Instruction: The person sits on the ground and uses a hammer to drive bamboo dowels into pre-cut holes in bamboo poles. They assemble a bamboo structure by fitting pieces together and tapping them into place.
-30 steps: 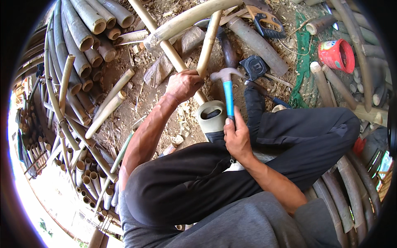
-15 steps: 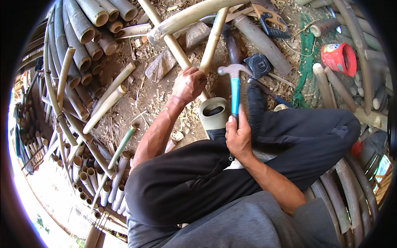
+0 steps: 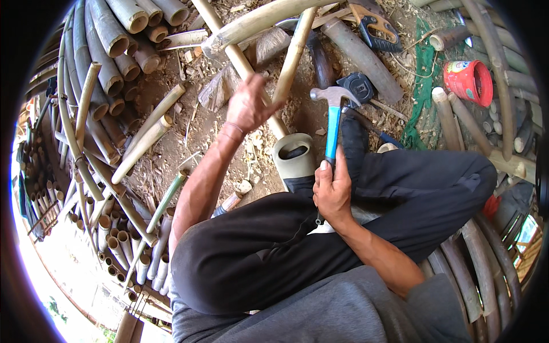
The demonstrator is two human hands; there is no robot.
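My right hand (image 3: 333, 193) is wrapped round the handle of a claw hammer (image 3: 332, 130), with its blue shaft upright and its metal head up. My left hand (image 3: 248, 107) is over a thin bamboo pole (image 3: 239, 62), slightly blurred, its thumb spread away from the other fingers. A second thin bamboo pole (image 3: 295, 51) slants down toward the first, its lower end beside my left hand. Both poles meet a thicker curved bamboo piece (image 3: 263, 24) at the top. Whether my left hand touches the first pole is hard to see.
A black tape measure (image 3: 355, 90), a handsaw (image 3: 376, 28) and a short thick bamboo length (image 3: 363, 60) lie on the chip-strewn ground. Beyond them to the right is a red bucket (image 3: 469, 82). Stacked bamboo tubes (image 3: 108, 40) fill the left side. A wood block (image 3: 220, 88) sits under the poles.
My left hand has let go of the place where the two thin poles come together and shifted slightly left, its fingers loosening. The hammer has moved a little to the right in my right hand.
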